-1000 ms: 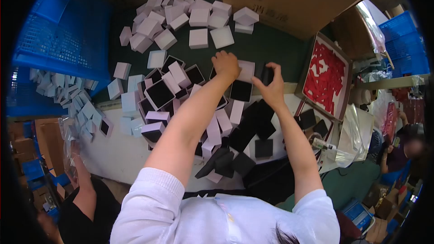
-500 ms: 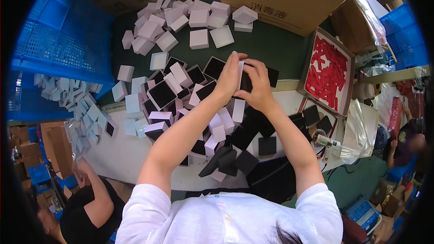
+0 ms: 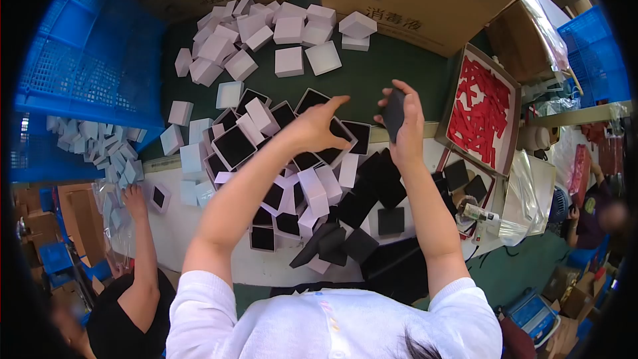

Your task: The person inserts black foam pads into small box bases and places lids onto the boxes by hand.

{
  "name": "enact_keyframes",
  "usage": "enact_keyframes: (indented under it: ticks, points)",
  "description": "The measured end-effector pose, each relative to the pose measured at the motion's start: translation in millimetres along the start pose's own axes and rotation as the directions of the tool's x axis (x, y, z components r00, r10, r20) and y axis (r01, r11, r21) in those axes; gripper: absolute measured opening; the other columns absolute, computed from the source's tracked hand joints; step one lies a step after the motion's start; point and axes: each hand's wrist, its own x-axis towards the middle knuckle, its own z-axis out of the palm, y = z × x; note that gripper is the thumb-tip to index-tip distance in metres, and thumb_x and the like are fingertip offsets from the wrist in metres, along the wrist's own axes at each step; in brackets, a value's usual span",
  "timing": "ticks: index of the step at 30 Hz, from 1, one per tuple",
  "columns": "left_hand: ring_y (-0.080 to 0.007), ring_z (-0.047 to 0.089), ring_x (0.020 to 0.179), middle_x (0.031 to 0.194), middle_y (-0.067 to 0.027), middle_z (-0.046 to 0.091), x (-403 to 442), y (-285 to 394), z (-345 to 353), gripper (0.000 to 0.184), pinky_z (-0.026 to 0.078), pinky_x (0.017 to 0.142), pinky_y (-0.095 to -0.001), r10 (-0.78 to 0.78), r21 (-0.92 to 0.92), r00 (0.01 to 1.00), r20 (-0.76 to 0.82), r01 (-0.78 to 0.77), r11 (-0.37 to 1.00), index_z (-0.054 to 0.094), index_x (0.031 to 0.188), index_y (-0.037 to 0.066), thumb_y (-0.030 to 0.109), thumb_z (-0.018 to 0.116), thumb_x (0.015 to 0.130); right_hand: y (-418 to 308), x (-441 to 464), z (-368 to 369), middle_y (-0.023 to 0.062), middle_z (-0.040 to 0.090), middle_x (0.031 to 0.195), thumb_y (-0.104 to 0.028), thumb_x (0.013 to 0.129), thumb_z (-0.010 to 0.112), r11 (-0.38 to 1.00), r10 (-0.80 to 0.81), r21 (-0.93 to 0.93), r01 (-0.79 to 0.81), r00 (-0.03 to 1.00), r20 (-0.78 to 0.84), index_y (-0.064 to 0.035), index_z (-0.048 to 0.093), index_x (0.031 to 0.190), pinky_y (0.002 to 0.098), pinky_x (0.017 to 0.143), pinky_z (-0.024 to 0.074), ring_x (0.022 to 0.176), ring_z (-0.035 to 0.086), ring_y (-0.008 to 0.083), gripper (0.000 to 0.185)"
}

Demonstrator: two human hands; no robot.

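Note:
My right hand point(image 3: 410, 123) is closed on a flat black foam pad point(image 3: 393, 116), held upright above the table's back edge. My left hand point(image 3: 318, 126) has its fingers spread over the heap, thumb and forefinger apart. Just under its thumb lies a white box with a black insert point(image 3: 343, 138); whether the thumb touches it I cannot tell. Around it are more small white boxes, several with black inserts, such as one box point(image 3: 234, 145) left of my hand. Loose black foam pads point(image 3: 391, 221) lie in front of my right forearm.
Plain white boxes point(image 3: 289, 61) are piled on the green surface before large cartons point(image 3: 412, 0). A tray point(image 3: 510, 126) of red strips stands at right. At left are blue crates point(image 3: 93, 60) and a co-worker's hand point(image 3: 133, 201) at white boxes. A bottle point(image 3: 480, 213) lies at right.
My hands have moved apart: the left swung left over the heap, letting go of the white box. The right now holds a black pad. The co-worker's arm has reached forward to the boxes.

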Motion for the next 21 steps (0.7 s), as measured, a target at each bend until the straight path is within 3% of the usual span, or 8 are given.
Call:
enact_keyframes:
  ticks: [4,6,10,13,15,17,19,21]
  points:
    - [-0.0406,0.048,0.121,0.131,-0.0278,0.047,84.5,-50.3,-27.8,0.081,0.038,0.104,-0.0422,0.233,0.134,0.871,-0.433,-0.193,0.972,0.037,0.14,0.001,0.018,0.076,0.071,25.6,5.1,-20.8,0.0069,0.053,0.122,-0.016,0.089,0.055,0.957,0.263,-0.141,-0.254,0.964,0.045,-0.0133,0.045,0.138,0.028,0.076,0.0465,0.098,0.053,0.0152,0.051]
    - [-0.0369,0.046,0.123,0.127,-0.025,0.051,134.8,-87.5,-27.1,0.064,0.037,0.104,-0.0462,0.217,0.417,0.69,-0.691,0.135,0.899,0.044,0.134,0.001,0.01,0.067,0.075,34.9,0.7,-16.2,0.0082,0.052,0.126,-0.015,0.089,0.058,0.947,0.286,-0.184,-0.263,0.952,0.11,-0.0129,0.039,0.14,0.0293,0.078,0.0467,0.1,0.054,0.0163,0.054]
    - [-0.0353,0.05,0.117,0.121,-0.0204,0.057,136.1,-85.5,-28.5,0.049,0.04,0.099,-0.048,-0.053,0.509,0.87,-0.49,0.335,0.793,0.056,0.116,0.0,0.008,0.068,0.07,46.4,-6.4,-14.0,0.0102,0.052,0.125,-0.013,0.086,0.067,0.932,0.19,-0.336,-0.139,0.974,0.124,-0.0069,0.042,0.122,0.0319,0.087,0.0459,0.109,0.052,0.017,0.044]
    - [-0.0306,0.051,0.111,0.109,-0.0166,0.061,107.1,-95.6,-16.8,0.018,0.041,0.091,-0.0533,0.247,0.734,0.863,-0.44,0.187,0.654,0.065,0.088,-0.001,0.008,0.062,0.073,53.2,-2.8,-17.3,0.0092,0.052,0.115,-0.015,0.082,0.073,0.923,-0.02,-0.376,0.078,0.988,0.156,-0.003,0.043,0.121,0.0322,0.098,0.0383,0.108,0.05,0.0175,0.051]
    - [-0.0328,0.054,0.102,0.103,-0.0157,0.061,87.1,-92.3,-20.1,0.008,0.042,0.088,-0.0513,0.643,0.783,0.595,-0.482,-0.037,0.621,0.065,0.074,0.0,0.006,0.061,0.071,47.5,-2.1,-9.9,0.0118,0.053,0.117,-0.017,0.076,0.079,0.914,-0.102,-0.381,0.143,0.987,0.124,-0.003,0.048,0.116,0.0333,0.099,0.0387,0.109,0.052,0.0218,0.053]
    - [-0.0375,0.055,0.098,0.103,-0.0184,0.06,55.1,-73.7,-17.2,0.018,0.043,0.089,-0.0485,0.515,0.626,0.685,-0.515,-0.11,0.772,0.063,0.089,-0.002,0.001,0.057,0.072,23.4,-2.5,4.3,0.0146,0.053,0.122,-0.014,0.072,0.079,0.599,-0.413,-0.665,0.446,0.884,0.221,-0.0059,0.051,0.116,0.0339,0.098,0.0388,0.112,0.052,0.0263,0.052]
    - [-0.0436,0.056,0.091,0.102,-0.0221,0.058,18.4,-28.6,-6.5,0.039,0.046,0.086,-0.0477,0.014,0.115,0.85,-0.526,0.055,0.992,0.053,0.112,-0.002,-0.002,0.053,0.073,19.8,-4.2,20.3,0.0169,0.053,0.122,-0.017,0.068,0.081,0.647,-0.424,-0.611,0.457,0.881,0.21,-0.0052,0.055,0.113,0.0373,0.1,0.0374,0.114,0.051,0.0316,0.053]
    - [-0.0451,0.058,0.088,0.106,-0.0246,0.057,5.5,-26.5,17.3,0.052,0.048,0.084,-0.0486,0.208,0.062,0.76,-0.615,-0.217,0.974,0.039,0.13,0.003,-0.001,0.048,0.079,20.5,-4.2,33.7,0.0163,0.053,0.123,-0.022,0.069,0.081,0.386,-0.475,-0.696,0.606,0.777,0.414,-0.0049,0.055,0.115,0.042,0.102,0.0358,0.114,0.05,0.0331,0.055]
